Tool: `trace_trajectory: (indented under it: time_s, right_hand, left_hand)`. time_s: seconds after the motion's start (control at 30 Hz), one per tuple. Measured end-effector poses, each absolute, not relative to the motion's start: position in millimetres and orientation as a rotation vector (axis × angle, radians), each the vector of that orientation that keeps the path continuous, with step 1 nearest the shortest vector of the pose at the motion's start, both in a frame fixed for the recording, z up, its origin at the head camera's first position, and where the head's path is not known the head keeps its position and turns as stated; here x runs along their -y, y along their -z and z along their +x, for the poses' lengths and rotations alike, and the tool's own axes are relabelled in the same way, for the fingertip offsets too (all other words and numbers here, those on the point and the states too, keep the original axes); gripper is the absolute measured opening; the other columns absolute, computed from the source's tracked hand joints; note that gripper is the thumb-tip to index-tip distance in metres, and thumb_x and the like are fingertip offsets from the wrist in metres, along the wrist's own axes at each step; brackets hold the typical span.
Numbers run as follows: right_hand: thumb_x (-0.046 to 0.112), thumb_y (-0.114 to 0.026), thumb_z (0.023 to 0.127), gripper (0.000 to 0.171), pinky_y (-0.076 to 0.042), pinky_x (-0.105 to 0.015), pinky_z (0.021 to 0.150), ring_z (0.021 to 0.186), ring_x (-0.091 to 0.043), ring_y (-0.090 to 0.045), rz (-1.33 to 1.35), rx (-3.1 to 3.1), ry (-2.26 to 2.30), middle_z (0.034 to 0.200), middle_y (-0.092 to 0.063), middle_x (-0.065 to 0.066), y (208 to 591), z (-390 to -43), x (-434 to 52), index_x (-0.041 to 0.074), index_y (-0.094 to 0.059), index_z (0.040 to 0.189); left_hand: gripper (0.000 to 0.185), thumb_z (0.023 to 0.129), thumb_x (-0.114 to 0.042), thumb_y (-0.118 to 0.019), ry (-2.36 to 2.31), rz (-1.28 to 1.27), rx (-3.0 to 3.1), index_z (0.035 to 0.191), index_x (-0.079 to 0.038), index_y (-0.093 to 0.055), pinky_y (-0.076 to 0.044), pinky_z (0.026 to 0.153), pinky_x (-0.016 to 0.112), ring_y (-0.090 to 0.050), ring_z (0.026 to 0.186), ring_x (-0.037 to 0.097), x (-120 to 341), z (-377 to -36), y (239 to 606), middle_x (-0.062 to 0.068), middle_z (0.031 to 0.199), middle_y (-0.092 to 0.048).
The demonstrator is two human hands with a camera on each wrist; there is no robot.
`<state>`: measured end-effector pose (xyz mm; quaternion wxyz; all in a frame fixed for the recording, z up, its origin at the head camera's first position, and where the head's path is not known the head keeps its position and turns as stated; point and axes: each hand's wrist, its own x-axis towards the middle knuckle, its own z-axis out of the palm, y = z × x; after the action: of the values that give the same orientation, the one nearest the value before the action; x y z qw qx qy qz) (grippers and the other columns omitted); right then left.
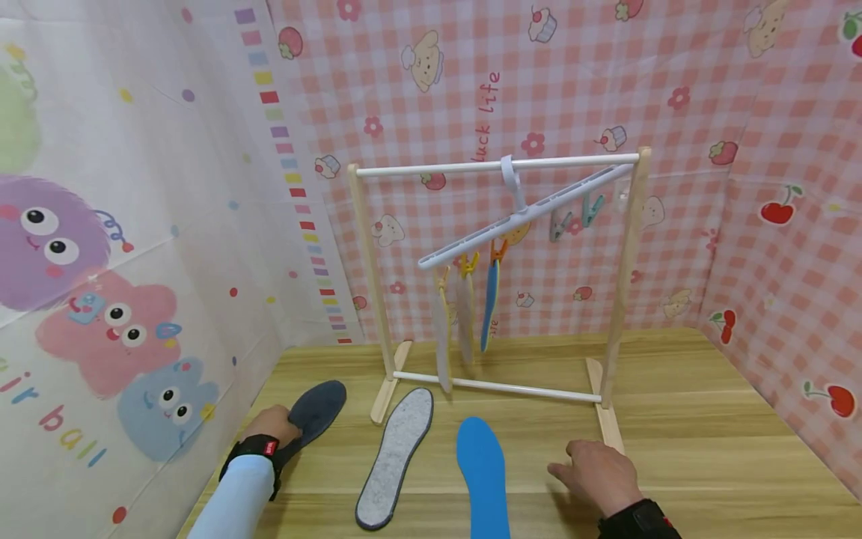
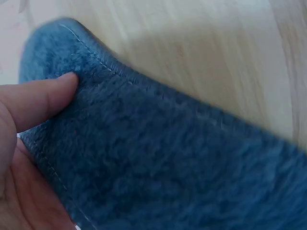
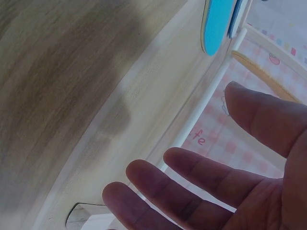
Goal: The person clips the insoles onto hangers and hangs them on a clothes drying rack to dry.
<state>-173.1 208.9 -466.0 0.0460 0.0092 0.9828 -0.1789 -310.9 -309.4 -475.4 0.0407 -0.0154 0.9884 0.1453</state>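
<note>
Far left, my left grip (image 1: 271, 425) pinches a dark insole (image 1: 319, 410), thumb on its fuzzy face, other fingers beneath; cannot tell whether it touches the surface (image 1: 714, 419). Next, a grey insole (image 1: 395, 457) lies on the surface, unclipped. Mid-view, a pale insole (image 1: 441, 340), a second pale insole (image 1: 466, 322) and a hanging blue insole (image 1: 490, 305) are clipped to the left half of the white hanger (image 1: 552, 203), which hooks over the top bar of the rack (image 1: 431, 168) and slopes down at that loaded end. Nearer me, a flat blue insole (image 1: 483, 468) lies unclipped. Farther right, two green clips (image 1: 592, 210) bear nothing. Rightmost, my right grip (image 1: 599, 475) is relaxed and holds nothing. Judgement: hanging about half done; three insoles up, three left, only two bare clips in sight for them.
</note>
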Motion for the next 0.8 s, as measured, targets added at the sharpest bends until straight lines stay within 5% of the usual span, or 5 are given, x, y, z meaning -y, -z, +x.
trace_trajectory:
  time_s: [0.47,0.7,0.8]
  right_hand:
    - [0.041,-0.071,0.088,0.045,-0.051,-0.05,0.068,0.083,-0.032,-0.065,0.011,-2.997,0.555,0.096,-0.069,-0.015,461,-174,-208,0.0,-0.07,0.106]
    - [0.042,-0.071,0.088,0.047,-0.051,-0.05,0.069,0.083,-0.032,-0.065,0.009,-2.996,0.551,0.097,-0.069,-0.015,461,-172,-208,-0.001,-0.07,0.106]
    - [0.042,-0.071,0.088,0.047,-0.051,-0.05,0.068,0.083,-0.032,-0.065,0.01,-3.0,0.551,0.096,-0.069,-0.015,462,-171,-208,-0.002,-0.069,0.105]
  left_hand:
    - [0.039,0.094,-0.024,-0.061,-0.461,-0.109,-3.102,0.107,0.012,-0.065,-0.051,0.078,0.056,-0.065,0.092,0.045,303,-301,460,0.029,0.102,-0.067]
    - [0.033,0.093,-0.02,-0.058,-0.638,-0.208,-3.275,0.068,0.001,-0.059,-0.042,0.052,0.042,-0.056,0.058,0.028,301,-291,455,0.011,0.063,-0.057]
    - [0.031,0.093,-0.019,-0.061,-0.654,-0.211,-3.317,0.071,0.002,-0.061,-0.041,0.052,0.041,-0.055,0.058,0.028,298,-288,454,0.009,0.062,-0.056]
